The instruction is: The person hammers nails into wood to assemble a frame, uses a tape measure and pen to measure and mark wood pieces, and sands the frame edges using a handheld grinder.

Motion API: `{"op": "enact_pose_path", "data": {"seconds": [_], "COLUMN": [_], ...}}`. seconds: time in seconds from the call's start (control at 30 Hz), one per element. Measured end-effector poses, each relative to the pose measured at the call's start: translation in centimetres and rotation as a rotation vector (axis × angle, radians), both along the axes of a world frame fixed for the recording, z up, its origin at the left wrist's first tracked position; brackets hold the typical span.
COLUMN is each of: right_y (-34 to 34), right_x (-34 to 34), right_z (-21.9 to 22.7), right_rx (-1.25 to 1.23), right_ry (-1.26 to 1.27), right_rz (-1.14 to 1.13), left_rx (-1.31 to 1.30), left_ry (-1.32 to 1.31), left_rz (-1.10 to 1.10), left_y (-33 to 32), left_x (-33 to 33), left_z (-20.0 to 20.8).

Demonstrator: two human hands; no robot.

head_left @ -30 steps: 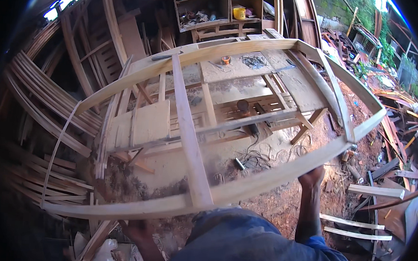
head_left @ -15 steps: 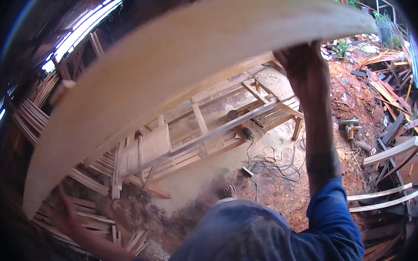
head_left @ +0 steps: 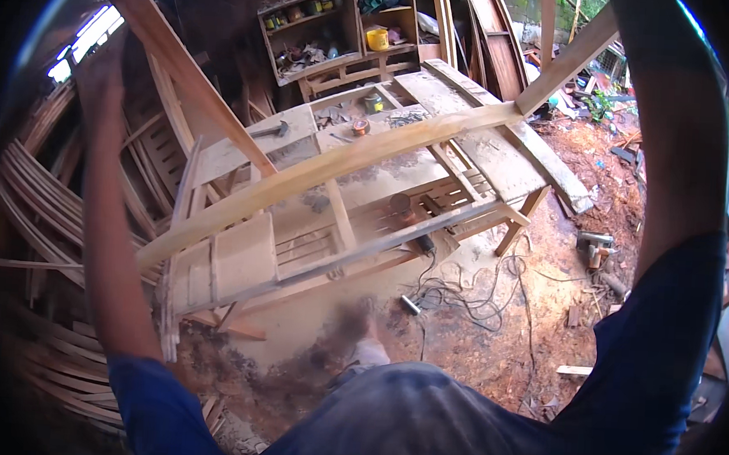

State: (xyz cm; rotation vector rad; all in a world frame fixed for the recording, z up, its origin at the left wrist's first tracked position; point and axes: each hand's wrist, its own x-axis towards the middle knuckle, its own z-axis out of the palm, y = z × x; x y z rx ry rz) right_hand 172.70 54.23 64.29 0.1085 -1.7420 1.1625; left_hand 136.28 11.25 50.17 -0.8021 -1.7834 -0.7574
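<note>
While both arms are raised toward the top of the frame, a pale wooden frame (head_left: 343, 165) of long bars is held overhead between them. The left hand (head_left: 101, 61), dark and blurred in the upper left of the frame, is seen against one straight bar (head_left: 183, 70) of that frame, which runs from the top left corner down toward the centre; whether the fingers are closed round it cannot be told. The right hand is cut off by the upper right edge of the picture, so its grip cannot be told either; only the right forearm (head_left: 674, 145) and a blue sleeve (head_left: 663, 342) are shown, with a second straight bar (head_left: 567, 65) passing just left of the forearm.

A long, gently curved rail (head_left: 326, 172) is joined to both bars and is seen well below and between the two arms. Its wood is light yellow-brown, planed smooth, with a darker grain along the lower edge. Its long axis is laid diagonally across the picture, from the lower left near the left forearm up to the upper right, where the second bar is met.

Behind the rail, a dusty workbench (head_left: 467, 150) is seen in the middle of the frame, with a hammer (head_left: 271, 129) and a small tin (head_left: 360, 127) on it. Curved slats (head_left: 36, 202) are stacked at the left edge, and black cables (head_left: 468, 295) are spread over the reddish earth floor (head_left: 557, 320).
</note>
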Motion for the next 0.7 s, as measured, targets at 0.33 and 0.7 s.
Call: {"op": "enact_pose_path", "data": {"seconds": [0.33,0.7], "right_y": [18.6,6.9], "right_x": [-19.7,-42.8], "right_z": [-35.0,-70.5], "right_rx": [-0.331,-1.49], "right_ry": [-0.668,-0.518], "right_rz": [-0.251,-0.215], "left_rx": [0.277,0.353], "left_ry": [-0.196,-0.49], "left_rz": [-0.74,-1.218], "left_y": [12.8,12.9], "left_x": [-15.8,-20.0], "left_z": [-0.6,-0.8]}}
